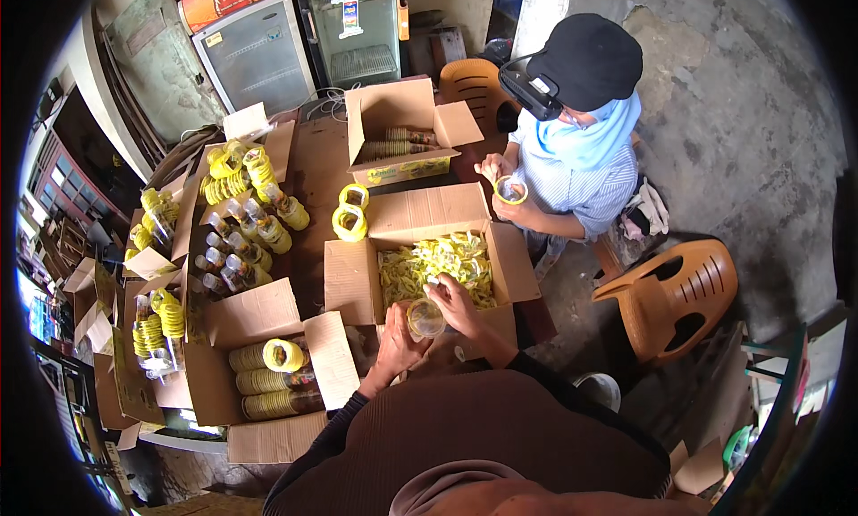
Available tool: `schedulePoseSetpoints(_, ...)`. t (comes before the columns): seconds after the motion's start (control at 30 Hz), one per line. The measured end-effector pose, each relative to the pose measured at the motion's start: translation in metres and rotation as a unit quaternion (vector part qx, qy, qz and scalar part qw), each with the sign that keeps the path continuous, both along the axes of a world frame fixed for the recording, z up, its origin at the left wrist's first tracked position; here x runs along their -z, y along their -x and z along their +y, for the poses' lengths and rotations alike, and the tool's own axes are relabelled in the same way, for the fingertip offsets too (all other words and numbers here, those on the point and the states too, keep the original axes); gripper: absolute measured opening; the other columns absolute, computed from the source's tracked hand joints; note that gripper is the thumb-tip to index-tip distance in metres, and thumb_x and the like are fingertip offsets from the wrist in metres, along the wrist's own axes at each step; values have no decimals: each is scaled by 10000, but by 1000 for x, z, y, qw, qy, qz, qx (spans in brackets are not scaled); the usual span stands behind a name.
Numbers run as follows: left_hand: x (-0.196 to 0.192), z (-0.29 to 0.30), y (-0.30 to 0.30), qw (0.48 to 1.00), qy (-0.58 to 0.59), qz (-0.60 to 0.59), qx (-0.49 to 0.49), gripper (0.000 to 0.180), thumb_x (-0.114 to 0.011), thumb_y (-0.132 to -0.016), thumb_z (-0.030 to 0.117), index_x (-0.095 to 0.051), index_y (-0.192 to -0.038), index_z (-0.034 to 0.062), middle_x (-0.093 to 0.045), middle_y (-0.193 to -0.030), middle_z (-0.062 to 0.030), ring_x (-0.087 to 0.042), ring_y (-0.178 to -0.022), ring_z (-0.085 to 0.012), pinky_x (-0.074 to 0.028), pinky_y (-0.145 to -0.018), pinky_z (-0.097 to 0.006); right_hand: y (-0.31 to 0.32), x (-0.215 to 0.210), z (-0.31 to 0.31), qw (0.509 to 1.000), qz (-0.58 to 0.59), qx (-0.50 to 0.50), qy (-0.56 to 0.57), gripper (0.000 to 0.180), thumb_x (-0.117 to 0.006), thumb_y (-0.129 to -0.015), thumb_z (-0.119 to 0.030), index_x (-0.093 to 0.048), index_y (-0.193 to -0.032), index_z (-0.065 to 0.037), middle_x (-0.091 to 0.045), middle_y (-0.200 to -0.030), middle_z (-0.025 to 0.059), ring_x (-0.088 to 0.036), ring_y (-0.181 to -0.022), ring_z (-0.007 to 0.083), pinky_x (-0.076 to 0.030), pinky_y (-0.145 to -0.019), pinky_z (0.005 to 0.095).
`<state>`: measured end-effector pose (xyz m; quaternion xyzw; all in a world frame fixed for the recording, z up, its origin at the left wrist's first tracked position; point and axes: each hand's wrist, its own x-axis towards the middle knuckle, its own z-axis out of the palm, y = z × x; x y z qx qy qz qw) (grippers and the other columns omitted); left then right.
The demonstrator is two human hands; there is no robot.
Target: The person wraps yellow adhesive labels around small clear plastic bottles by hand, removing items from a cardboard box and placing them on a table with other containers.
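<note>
My left hand (pixel 398 344) is wrapped round a clear plastic cup (pixel 426 319), which I see from above at the near edge of an open cardboard box. Just beyond the cup's right side is my right hand (pixel 458 307), its thumb and fingers pinched together. Whatever small thing they hold is too small to make out. Under and beyond my hands, the cardboard box (pixel 416 208) is filled with a heap of small yellow-and-white strips (pixel 438 264), which look like packets or wrappers. Two yellow-rimmed cup stacks (pixel 349 221) stand at its far left corner.
Another open box (pixel 259 312) on the left holds rows of stacked cups (pixel 277 379). More yellow-rimmed stacks (pixel 241 239) crowd the far left. A box with cups (pixel 402 169) stands at the back. Across the table, a co-worker (pixel 581 150) holds a cup. An orange chair (pixel 670 302) stands right.
</note>
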<state>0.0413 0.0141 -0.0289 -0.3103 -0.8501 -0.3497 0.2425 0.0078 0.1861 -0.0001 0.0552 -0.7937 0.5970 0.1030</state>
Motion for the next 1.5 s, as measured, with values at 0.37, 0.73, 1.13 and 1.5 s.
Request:
schedulePoseSetpoints(0.37,-54,16,1,931,-113,-333,91,676,-843,-613,172,-473,-1152,-4,-653,-987,-199,-661,-922,-341,-526,-794,-399,-24,-32,-3,999,-13,-28,41,183,-589,-957,-170,-537,-1020,-6,-532,-830,51,-490,-724,98,-424,-643,275)
schedulePoseSetpoints(0.73,-45,14,0,952,-28,-278,123,520,-812,-637,211,-564,-1054,24,-658,-907,-152,-665,-792,-339,-533,-705,-396,-26,-27,0,983,-73,-58,159,142,-557,-971,-133,-561,-991,7,-605,-882,67,-624,-849,125,-485,-739,256)
schedulePoseSetpoints(1.13,-58,18,-7,946,58,-308,82,543,-809,-666,325,-575,-1080,62,-680,-939,-139,-677,-825,-328,-537,-724,-395,-30,1,6,954,-124,5,274,146,-579,-960,-150,-567,-900,-17,-588,-808,10,-552,-745,58,-482,-697,236)
schedulePoseSetpoints(1.5,-27,-7,-10,950,95,-295,22,564,-812,-647,348,-588,-1096,89,-687,-862,-142,-676,-779,-326,-542,-691,-415,3,27,86,907,-205,215,298,134,-581,-953,-212,-548,-935,-83,-571,-769,18,-630,-618,132,-494,-488,238)
